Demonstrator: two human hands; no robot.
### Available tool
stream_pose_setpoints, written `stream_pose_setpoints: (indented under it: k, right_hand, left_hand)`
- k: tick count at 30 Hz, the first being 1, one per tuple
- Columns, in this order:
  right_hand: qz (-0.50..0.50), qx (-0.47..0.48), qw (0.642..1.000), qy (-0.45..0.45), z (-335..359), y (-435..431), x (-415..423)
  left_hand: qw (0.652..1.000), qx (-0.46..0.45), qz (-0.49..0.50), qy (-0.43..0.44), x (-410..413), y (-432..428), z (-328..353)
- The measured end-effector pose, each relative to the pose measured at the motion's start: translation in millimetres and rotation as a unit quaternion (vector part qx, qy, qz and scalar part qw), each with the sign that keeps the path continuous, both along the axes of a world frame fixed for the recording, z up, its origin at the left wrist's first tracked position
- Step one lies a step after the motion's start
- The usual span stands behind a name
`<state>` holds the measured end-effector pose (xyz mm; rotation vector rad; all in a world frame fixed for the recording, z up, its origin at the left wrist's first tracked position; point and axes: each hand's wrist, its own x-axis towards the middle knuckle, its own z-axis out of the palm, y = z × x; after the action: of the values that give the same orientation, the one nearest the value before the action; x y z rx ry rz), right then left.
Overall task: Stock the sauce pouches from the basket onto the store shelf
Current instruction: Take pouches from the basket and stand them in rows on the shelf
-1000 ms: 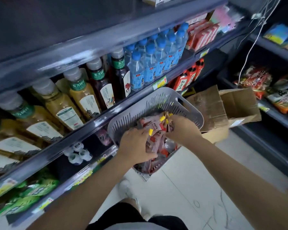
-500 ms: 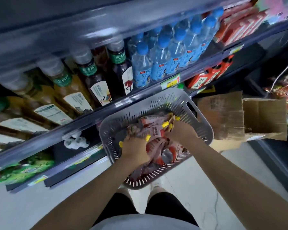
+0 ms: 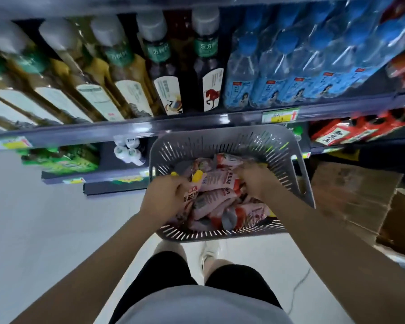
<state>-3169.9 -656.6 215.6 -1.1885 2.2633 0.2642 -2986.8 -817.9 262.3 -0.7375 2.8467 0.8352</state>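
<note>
A grey slotted plastic basket (image 3: 220,141) stands on the floor below me, against the store shelf (image 3: 197,123). It holds several pink-and-red sauce pouches (image 3: 216,202) with yellow caps. My left hand (image 3: 166,199) is inside the basket at its left side, fingers curled round a pouch with a yellow cap. At the right side my right hand (image 3: 255,181) reaches into the pile, fingers curled on pouches; its fingertips are hidden.
Tea bottles (image 3: 117,73) and blue-capped water bottles (image 3: 278,73) fill the shelf above the basket. Red packs (image 3: 351,129) lie on the lower shelf at right, green packs (image 3: 61,160) at left. An open cardboard box (image 3: 360,206) sits right of the basket. My legs stand just behind it.
The view has tilted down and swung closer to the shelf, so the basket now lies straight below. Both hands stay in the basket among the pouches.
</note>
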Motion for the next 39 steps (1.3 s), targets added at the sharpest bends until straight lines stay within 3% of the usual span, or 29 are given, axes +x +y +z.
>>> stream_pose_setpoints:
  k: [6,10,15,19,25,27,30,32,36,37,39]
  right_hand:
    - [0.008,0.0,0.996,-0.093,21.9,-7.2,-10.6]
    - [0.054,-0.045,0.995,-0.067,42.8,-20.6,0.5]
    - [0.139,-0.073,0.988,-0.013,86.0,-47.6,13.7]
    - [0.135,-0.046,0.99,0.011,132.4,-48.1,-3.1]
    - [0.127,0.054,0.989,-0.061,151.5,-35.6,-16.6]
    - [0.098,0.021,0.991,-0.087,142.8,-33.1,-18.7]
    - [-0.004,-0.128,0.981,-0.143,126.5,-30.6,-25.9]
    - [-0.127,-0.228,0.944,-0.2,114.3,-26.5,-25.0]
    - [-0.329,-0.293,0.845,-0.303,85.0,-17.7,-11.5]
    - [-0.351,-0.31,0.835,-0.289,78.8,-17.8,-7.2]
    - [-0.36,-0.312,0.848,-0.233,73.6,-21.0,-0.2]
  left_hand:
    - [0.999,0.011,0.017,0.035,10.9,-1.3,13.1]
    - [0.996,0.035,0.022,0.076,13.4,3.9,23.8]
    - [0.973,0.161,0.09,0.138,11.8,3.3,37.3]
    - [0.977,0.186,0.04,0.097,3.2,5.3,17.9]
    - [0.993,0.11,-0.026,0.041,-10.2,12.9,-23.4]
    - [0.997,0.06,-0.054,-0.003,-14.4,14.5,-27.7]
    - [0.989,-0.064,-0.12,-0.062,-17.1,23.0,-31.8]
    - [0.972,-0.142,-0.167,-0.089,-17.4,27.1,-34.5]
    - [0.928,-0.254,-0.25,-0.109,-14.9,31.4,-38.9]
    - [0.919,-0.267,-0.273,-0.102,-13.5,34.3,-41.2]
    - [0.91,-0.272,-0.298,-0.093,-10.7,39.1,-46.1]
